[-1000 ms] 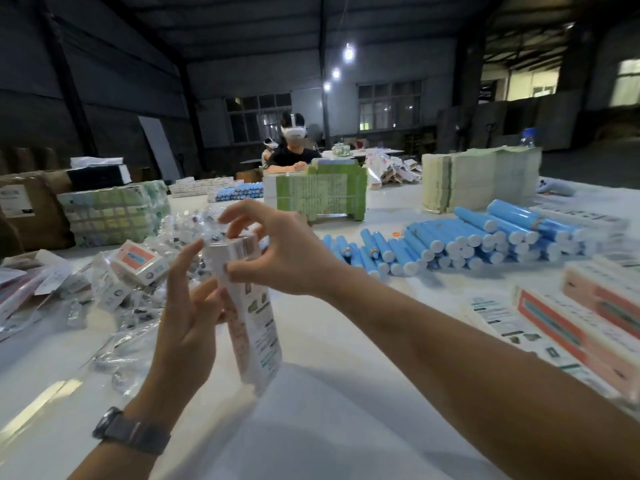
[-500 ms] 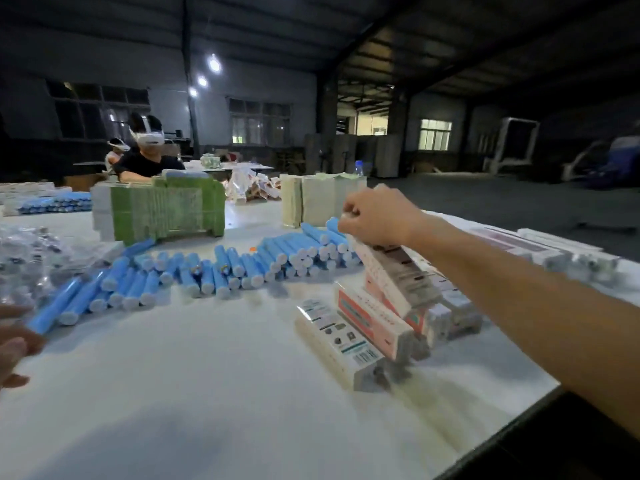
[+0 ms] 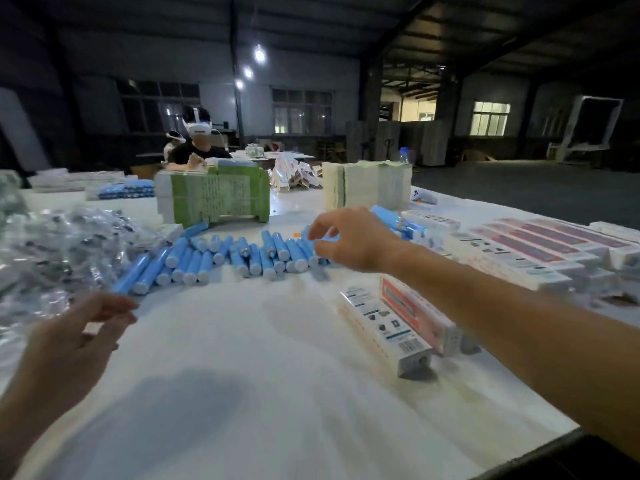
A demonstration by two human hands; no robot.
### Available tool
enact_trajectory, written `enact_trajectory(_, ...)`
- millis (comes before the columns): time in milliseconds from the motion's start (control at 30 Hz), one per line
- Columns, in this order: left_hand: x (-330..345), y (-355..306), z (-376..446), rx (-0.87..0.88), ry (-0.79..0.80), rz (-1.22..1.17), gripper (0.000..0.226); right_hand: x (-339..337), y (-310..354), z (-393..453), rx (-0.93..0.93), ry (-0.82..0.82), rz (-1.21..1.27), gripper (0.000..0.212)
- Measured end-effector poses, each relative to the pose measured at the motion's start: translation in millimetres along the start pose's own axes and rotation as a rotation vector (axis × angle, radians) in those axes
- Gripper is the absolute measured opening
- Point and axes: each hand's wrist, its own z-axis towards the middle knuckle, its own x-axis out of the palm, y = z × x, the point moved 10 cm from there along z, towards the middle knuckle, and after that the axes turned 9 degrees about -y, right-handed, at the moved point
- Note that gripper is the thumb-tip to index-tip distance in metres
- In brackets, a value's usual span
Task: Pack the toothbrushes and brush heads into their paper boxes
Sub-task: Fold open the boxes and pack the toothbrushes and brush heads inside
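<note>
Toothbrushes (image 3: 221, 259), blue handles lying in a loose row across the middle of the white table (image 3: 242, 393), sit just under the right hand (image 3: 353, 239), whose fingers are spread and lightly curled above them, holding nothing. The left hand (image 3: 74, 336) hovers near the table's left side, fingers relaxed and apart, empty. Paper boxes (image 3: 394, 322) lie to the right, with clear-wrapped brush heads (image 3: 69, 244) heaped at left.
</note>
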Motion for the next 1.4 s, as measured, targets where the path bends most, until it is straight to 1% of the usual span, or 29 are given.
enact_trajectory(33, -1, -8, -4, -0.014, 0.008, -0.048, 0.065, 16, 33, 2, -0.058, 0.002, 0.073, 0.019)
enact_trajectory(67, -2, -23, -8, 0.027, 0.014, 0.015, 0.067, 33, 65, 4, -0.109, 0.010, 0.146, 0.018)
enact_trajectory(133, -5, -41, -13, 0.091, -0.027, 0.012, 0.066, 65, 119, 10, -0.169, 0.010, 0.304, 0.015)
enact_trajectory(200, -8, -46, -12, 0.084, -0.053, 0.038, 0.056, 89, 161, 21, -0.167, -0.031, 0.497, 0.012)
enact_trajectory(267, -10, -49, -11, 0.102, -0.062, 0.075, 0.046, 112, 188, 29, -0.127, -0.078, 0.668, 0.011)
enact_trajectory(367, -14, -55, -12, 0.182, -0.087, 0.204, 0.025, 154, 210, 24, -0.097, -0.110, 0.753, 0.018)
enact_trajectory(400, -16, -51, -10, 0.195, -0.072, 0.264, 0.019, 165, 213, 19, -0.107, -0.112, 0.761, 0.021)
enact_trajectory(467, -25, -33, 0, 0.131, -0.059, 0.398, 0.025, 181, 209, 16, -0.112, -0.120, 0.759, 0.020)
enact_trajectory(500, -37, -23, 6, 0.075, -0.100, 0.440, 0.024, 185, 203, 17, -0.092, -0.127, 0.766, 0.018)
enact_trajectory(533, -53, -12, 14, 0.014, -0.175, 0.461, 0.021, 188, 198, 18, -0.067, -0.136, 0.780, 0.017)
enact_trajectory(600, -84, 13, 30, -0.135, -0.308, 0.466, 0.017, 192, 192, 16, -0.047, -0.135, 0.793, 0.021)
enact_trajectory(633, -96, 26, 39, -0.208, -0.343, 0.456, 0.015, 195, 193, 13, -0.051, -0.113, 0.786, 0.023)
enact_trajectory(700, -116, 51, 56, -0.303, -0.379, 0.477, 0.021, 203, 198, 7, -0.073, -0.069, 0.756, 0.023)
enact_trajectory(733, -124, 62, 63, -0.337, -0.380, 0.524, 0.026, 205, 199, 4, -0.087, -0.059, 0.738, 0.021)
enact_trajectory(800, -135, 80, 77, -0.375, -0.320, 0.733, 0.041, 205, 202, 2, -0.121, -0.063, 0.709, 0.019)
enact_trajectory(867, -134, 89, 92, -0.331, -0.226, 0.998, 0.057, 204, 205, 2, -0.162, -0.071, 0.684, 0.020)
enact_trajectory(900, -129, 92, 101, -0.290, -0.192, 1.083, 0.063, 204, 207, 0, -0.183, -0.064, 0.673, 0.020)
enact_trajectory(967, -111, 101, 117, -0.225, -0.122, 1.122, 0.067, 205, 211, -1, -0.218, -0.039, 0.662, 0.020)
enact_trajectory(1033, -93, 111, 125, -0.224, -0.038, 1.108, 0.066, 207, 213, -1, -0.238, -0.019, 0.656, 0.022)
enact_trajectory(1067, -88, 114, 127, -0.233, -0.027, 1.127, 0.064, 208, 212, 0, -0.241, -0.014, 0.650, 0.023)
enact_trajectory(1100, -87, 113, 128, -0.218, -0.045, 1.169, 0.060, 209, 210, 0, -0.238, -0.015, 0.646, 0.023)
enact_trajectory(1167, -86, 103, 131, -0.120, -0.115, 1.269, 0.052, 212, 205, 2, -0.216, -0.026, 0.651, 0.021)
enact_trajectory(1233, -91, 84, 131, -0.052, -0.181, 1.285, 0.047, 214, 202, 4, -0.177, -0.029, 0.675, 0.020)
enact_trajectory(1333, -114, 34, 121, -0.015, -0.410, 1.154, 0.044, 215, 195, 9, -0.105, -0.032, 0.717, 0.020)
enact_trajectory(1400, -124, -5, 106, 0.056, -0.531, 0.920, 0.039, 216, 190, 11, -0.046, -0.023, 0.760, 0.021)
